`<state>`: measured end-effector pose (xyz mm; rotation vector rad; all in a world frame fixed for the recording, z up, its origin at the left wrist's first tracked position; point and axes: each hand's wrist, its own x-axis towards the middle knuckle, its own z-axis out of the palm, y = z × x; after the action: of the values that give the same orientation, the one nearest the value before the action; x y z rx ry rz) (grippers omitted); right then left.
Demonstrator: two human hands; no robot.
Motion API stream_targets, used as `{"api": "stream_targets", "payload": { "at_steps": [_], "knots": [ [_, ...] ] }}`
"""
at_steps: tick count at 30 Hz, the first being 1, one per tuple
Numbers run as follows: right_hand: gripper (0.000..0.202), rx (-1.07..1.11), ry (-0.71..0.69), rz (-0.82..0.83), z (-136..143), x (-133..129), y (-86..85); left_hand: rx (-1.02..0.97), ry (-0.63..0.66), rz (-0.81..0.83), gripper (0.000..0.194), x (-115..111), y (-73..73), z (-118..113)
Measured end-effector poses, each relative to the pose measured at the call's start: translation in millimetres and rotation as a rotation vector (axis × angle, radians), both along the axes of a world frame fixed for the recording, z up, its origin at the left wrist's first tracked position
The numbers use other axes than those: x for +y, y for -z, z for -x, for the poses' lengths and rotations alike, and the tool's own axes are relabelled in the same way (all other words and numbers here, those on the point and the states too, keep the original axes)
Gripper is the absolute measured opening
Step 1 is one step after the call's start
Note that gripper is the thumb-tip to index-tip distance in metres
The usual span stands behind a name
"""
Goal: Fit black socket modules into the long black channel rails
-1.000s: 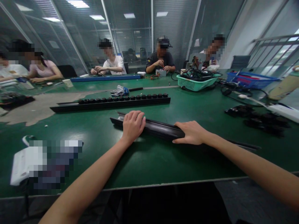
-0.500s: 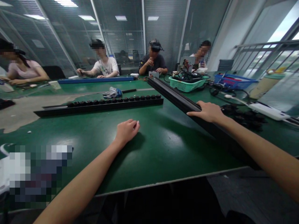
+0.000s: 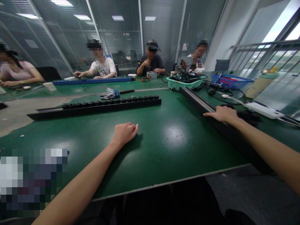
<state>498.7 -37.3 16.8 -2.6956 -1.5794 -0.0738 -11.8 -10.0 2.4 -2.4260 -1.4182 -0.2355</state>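
Note:
My right hand grips a long black rail, thumb on its near side and fingers over its top. The rail lies slanted at the right, with a pale strip along its top, and its near end runs under my forearm past the table edge. My left hand is curled closed just above or on the green table; its palm side is hidden, so I cannot see whether anything is in it. Beyond it lies a second black rail, set crosswise, with a row of round black pieces along it.
Behind the rails are gloves, a green basket of cables and a blue basket. A white power strip and black parts lie at the right. Several people sit across the table. A blurred-out object is at lower left.
My right hand has moved the slanted rail to the right and lowered its far end towards the table by the green basket. My left hand stays curled in nearly the same place.

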Motion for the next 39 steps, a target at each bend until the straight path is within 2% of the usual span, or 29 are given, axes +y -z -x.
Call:
{"api": "stream_targets", "payload": {
  "at_steps": [4,14,27,39],
  "knots": [
    [0.088,-0.028,0.007,0.108,-16,-3,8.6,-0.008,-0.005,-0.003,0.068,2,1.5,-1],
    [0.091,-0.002,-0.023,0.087,-39,-8,10.6,0.063,-0.027,-0.026,0.068,2,0.4,-8],
    [0.081,-0.176,-0.041,0.072,-74,4,12.8,0.031,-0.114,0.046,0.060,11,3.1,-9],
    [0.076,-0.214,-0.064,0.029,-107,19,22.4,0.014,-0.110,0.041,0.057,19,10.9,-7]
  ]
}}
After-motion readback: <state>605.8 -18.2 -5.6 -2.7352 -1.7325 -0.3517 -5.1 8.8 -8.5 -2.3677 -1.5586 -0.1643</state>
